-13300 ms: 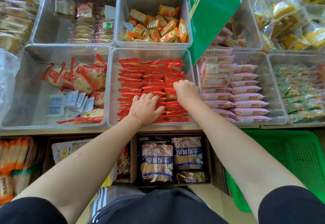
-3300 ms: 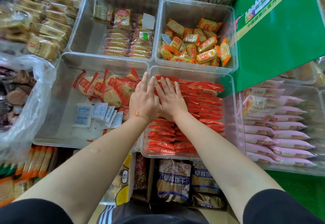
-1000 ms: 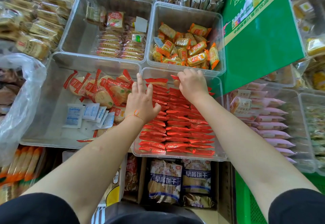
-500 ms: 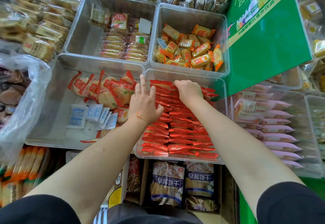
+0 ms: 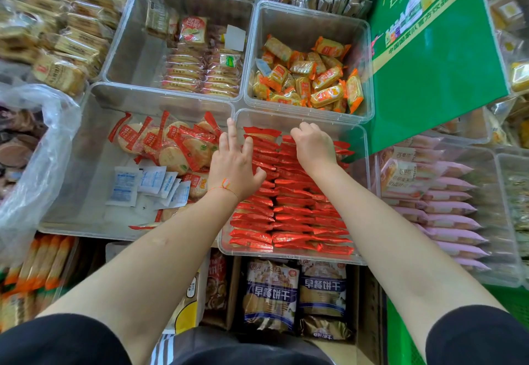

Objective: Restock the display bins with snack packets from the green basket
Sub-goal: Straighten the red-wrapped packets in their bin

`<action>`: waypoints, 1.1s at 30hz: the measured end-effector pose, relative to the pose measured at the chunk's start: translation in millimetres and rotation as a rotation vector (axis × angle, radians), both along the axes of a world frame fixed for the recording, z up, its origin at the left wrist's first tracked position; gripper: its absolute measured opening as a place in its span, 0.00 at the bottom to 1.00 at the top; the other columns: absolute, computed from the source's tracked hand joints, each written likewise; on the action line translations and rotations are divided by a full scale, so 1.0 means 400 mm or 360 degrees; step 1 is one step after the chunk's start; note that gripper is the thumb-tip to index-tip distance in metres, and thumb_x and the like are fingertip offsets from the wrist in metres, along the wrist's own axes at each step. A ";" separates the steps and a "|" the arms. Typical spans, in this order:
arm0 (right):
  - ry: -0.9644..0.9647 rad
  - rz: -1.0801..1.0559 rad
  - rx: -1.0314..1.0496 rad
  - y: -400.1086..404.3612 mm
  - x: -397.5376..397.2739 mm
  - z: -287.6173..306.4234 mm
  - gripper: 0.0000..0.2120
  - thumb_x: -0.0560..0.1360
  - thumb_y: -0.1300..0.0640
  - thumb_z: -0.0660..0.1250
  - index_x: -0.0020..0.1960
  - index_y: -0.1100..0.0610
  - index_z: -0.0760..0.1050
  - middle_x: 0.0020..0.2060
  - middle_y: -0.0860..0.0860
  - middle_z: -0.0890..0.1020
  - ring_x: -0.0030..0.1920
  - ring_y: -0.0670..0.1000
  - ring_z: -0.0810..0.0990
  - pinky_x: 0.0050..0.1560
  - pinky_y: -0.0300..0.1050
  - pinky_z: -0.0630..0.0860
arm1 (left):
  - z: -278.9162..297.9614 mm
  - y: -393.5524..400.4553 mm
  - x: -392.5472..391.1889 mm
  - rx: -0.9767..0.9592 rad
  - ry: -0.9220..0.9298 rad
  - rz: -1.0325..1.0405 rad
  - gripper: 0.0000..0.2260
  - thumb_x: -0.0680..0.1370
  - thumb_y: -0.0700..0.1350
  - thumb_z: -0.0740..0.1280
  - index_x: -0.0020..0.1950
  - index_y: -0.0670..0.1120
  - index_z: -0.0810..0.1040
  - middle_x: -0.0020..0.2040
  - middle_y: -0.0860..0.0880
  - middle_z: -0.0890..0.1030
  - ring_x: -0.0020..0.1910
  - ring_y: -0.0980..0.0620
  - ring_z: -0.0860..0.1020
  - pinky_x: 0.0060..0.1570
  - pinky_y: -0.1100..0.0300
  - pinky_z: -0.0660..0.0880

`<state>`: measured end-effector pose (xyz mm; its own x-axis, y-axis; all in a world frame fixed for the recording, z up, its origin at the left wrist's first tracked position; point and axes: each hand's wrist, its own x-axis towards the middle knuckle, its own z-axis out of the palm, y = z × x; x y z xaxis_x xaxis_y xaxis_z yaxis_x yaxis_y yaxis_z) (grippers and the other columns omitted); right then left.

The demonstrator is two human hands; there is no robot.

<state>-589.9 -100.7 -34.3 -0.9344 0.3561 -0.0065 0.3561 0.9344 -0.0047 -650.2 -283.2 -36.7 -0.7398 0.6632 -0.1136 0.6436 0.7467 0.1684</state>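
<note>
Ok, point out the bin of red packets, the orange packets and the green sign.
bin of red packets [image 5: 294, 117], head view, clear far rim.
orange packets [image 5: 326, 75], head view, a packet mid-pile.
green sign [image 5: 435, 78], head view, plain green face.

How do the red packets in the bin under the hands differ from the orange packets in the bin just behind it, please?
The red packets stand on edge in tight, orderly rows that nearly fill their bin, while the orange packets lie jumbled at all angles in a loose heap, leaving bare bin wall above. The left hand and right hand are on the red packets; nothing touches the orange packets. Both kinds sit in clear plastic bins.
</note>
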 end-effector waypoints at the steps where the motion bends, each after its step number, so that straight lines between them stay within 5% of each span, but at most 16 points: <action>1: -0.0046 -0.0022 -0.0034 0.004 -0.002 -0.001 0.09 0.74 0.73 0.59 0.45 0.64 0.75 0.41 0.58 0.75 0.44 0.59 0.75 0.37 0.49 0.67 | 0.000 0.000 0.000 0.0000 -0.0001 0.0000 0.32 0.74 0.60 0.60 0.75 0.45 0.63 0.79 0.35 0.44 0.75 0.36 0.57 0.56 0.51 0.75; 8: 0.0253 0.0119 -0.0069 -0.018 -0.019 -0.017 0.07 0.70 0.71 0.65 0.46 0.63 0.79 0.40 0.57 0.79 0.40 0.60 0.78 0.34 0.49 0.73 | -0.004 0.002 -0.003 0.0002 -0.0017 -0.0002 0.32 0.74 0.59 0.61 0.74 0.45 0.64 0.79 0.35 0.44 0.75 0.36 0.57 0.56 0.50 0.75; 14: -0.0099 0.0228 -0.0247 -0.098 -0.071 -0.033 0.20 0.78 0.64 0.58 0.70 0.61 0.70 0.61 0.56 0.76 0.62 0.58 0.73 0.61 0.52 0.69 | -0.001 0.002 -0.003 0.0019 -0.0055 0.0006 0.32 0.74 0.58 0.62 0.75 0.45 0.62 0.79 0.35 0.43 0.75 0.36 0.56 0.58 0.49 0.74; 21: 0.0261 -0.0065 -0.0002 -0.038 -0.005 -0.016 0.10 0.74 0.65 0.60 0.50 0.61 0.78 0.45 0.56 0.79 0.48 0.59 0.76 0.46 0.53 0.71 | 0.000 0.005 0.000 -0.0024 -0.0021 -0.0001 0.34 0.74 0.59 0.61 0.76 0.45 0.61 0.79 0.35 0.44 0.75 0.35 0.56 0.57 0.49 0.74; 26: -0.0086 -0.0575 0.0078 0.060 0.100 -0.001 0.11 0.77 0.66 0.58 0.57 0.60 0.74 0.54 0.58 0.78 0.56 0.59 0.74 0.54 0.52 0.69 | -0.001 0.006 0.001 -0.0114 0.0035 -0.0017 0.34 0.74 0.59 0.60 0.76 0.45 0.61 0.79 0.34 0.44 0.75 0.34 0.57 0.55 0.49 0.75; 33: -0.0230 -0.0518 0.0024 0.078 0.137 -0.016 0.14 0.80 0.65 0.56 0.60 0.58 0.76 0.54 0.57 0.79 0.56 0.59 0.75 0.58 0.53 0.70 | -0.004 0.007 0.002 -0.0189 0.0078 -0.0013 0.34 0.74 0.60 0.60 0.76 0.45 0.60 0.79 0.34 0.43 0.75 0.34 0.57 0.56 0.48 0.74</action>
<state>-535.3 -69.6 -40.7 -0.7618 0.6361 -0.1229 0.6312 0.7715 0.0802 -649.4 -280.3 -38.3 -0.7409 0.6534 -0.1554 0.6551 0.7541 0.0473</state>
